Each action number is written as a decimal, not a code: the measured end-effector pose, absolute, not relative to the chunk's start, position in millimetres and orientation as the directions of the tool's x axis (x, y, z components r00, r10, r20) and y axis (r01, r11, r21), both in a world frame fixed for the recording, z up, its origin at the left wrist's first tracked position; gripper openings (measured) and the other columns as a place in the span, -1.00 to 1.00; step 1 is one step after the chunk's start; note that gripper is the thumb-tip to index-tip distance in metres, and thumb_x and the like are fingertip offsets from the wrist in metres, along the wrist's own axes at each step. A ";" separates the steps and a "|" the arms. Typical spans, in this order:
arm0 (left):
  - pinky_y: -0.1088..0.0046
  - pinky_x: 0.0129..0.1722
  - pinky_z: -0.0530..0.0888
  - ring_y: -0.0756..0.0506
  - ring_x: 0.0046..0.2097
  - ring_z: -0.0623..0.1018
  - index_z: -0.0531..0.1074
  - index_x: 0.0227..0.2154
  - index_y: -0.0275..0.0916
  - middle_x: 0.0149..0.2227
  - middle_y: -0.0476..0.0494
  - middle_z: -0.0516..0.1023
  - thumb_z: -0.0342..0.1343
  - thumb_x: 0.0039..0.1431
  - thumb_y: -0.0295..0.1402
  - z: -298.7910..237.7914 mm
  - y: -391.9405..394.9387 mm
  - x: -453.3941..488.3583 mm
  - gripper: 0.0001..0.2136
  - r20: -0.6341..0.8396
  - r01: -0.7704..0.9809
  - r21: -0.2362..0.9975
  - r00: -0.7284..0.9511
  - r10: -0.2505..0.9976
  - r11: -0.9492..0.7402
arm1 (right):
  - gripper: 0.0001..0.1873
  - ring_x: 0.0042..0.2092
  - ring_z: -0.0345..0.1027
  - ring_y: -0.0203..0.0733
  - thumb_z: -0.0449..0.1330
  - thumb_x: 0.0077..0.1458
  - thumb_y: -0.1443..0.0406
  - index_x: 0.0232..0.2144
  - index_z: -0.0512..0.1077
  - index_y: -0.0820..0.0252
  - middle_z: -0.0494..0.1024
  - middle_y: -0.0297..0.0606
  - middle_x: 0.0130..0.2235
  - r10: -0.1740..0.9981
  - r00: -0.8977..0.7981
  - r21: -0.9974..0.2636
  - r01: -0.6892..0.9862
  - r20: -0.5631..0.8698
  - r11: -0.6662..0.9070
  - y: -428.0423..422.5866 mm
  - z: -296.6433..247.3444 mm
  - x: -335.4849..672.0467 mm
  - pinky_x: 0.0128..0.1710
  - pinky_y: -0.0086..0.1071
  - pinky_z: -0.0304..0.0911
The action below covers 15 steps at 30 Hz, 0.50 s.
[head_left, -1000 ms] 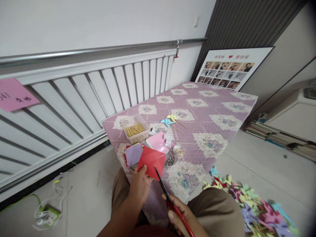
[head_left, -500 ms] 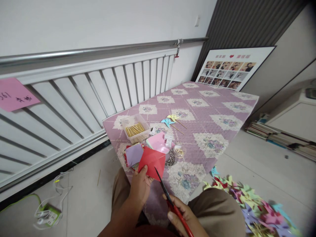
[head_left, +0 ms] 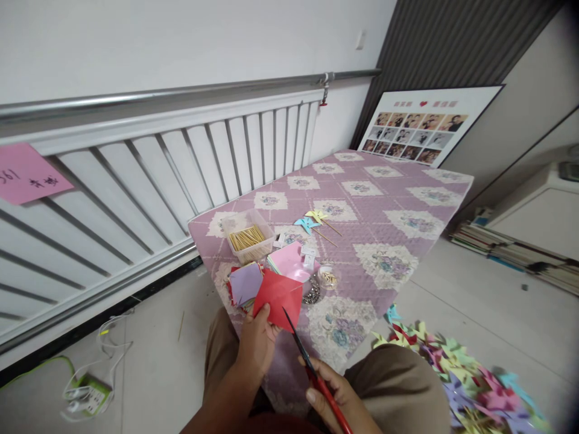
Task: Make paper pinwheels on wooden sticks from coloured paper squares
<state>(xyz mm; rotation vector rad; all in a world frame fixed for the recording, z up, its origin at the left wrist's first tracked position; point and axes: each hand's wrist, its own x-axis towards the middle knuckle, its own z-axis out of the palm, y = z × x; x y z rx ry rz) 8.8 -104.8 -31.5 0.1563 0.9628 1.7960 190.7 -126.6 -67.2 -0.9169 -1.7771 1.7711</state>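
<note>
The left hand pinched the red sheet by its near-left edge, I guessed to steady it and leave the rest free for the scissors, which the right hand gripped, blades over the paper. The sheet was above the near end of the surface, partly hiding the purple stack; a tub of sticks stood beyond.
</note>
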 end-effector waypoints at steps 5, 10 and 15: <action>0.39 -0.25 0.45 -0.08 -0.32 0.54 0.48 -0.35 -0.09 -0.29 -0.02 0.60 0.21 0.01 -0.38 -31.9 -105.2 8.6 -0.89 -0.320 -0.767 0.627 -0.412 0.853 -0.135 | -0.51 -0.09 0.40 0.07 0.12 0.15 0.03 0.06 0.39 0.11 0.55 -0.15 -0.13 0.742 -0.661 -0.991 0.130 -0.113 -0.035 -127.0 -69.6 190.0 -0.07 -0.18 0.29; 0.40 -0.31 0.42 -0.07 -0.35 0.53 0.44 -0.38 -0.10 -0.33 0.00 0.59 0.21 0.01 -0.40 -31.4 -105.8 8.2 -0.90 -0.353 -0.765 0.634 -0.414 0.839 -0.111 | -0.53 -0.08 0.40 0.08 0.13 0.15 0.06 0.06 0.40 0.07 0.56 -0.19 -0.17 0.740 -0.659 -0.989 0.136 -0.134 -0.057 -128.5 -71.4 191.0 -0.06 -0.16 0.28; 0.36 -0.26 0.43 -0.11 -0.32 0.53 0.42 -0.37 -0.11 -0.31 -0.03 0.59 0.22 -0.01 -0.37 -30.0 -105.3 8.9 -0.88 -0.349 -0.735 0.670 -0.431 0.832 -0.100 | -0.51 -0.14 0.41 0.07 0.16 0.11 0.03 0.03 0.44 0.09 0.57 -0.20 -0.22 0.751 -0.643 -0.988 0.124 -0.147 -0.087 -127.2 -65.0 188.8 -0.10 -0.16 0.30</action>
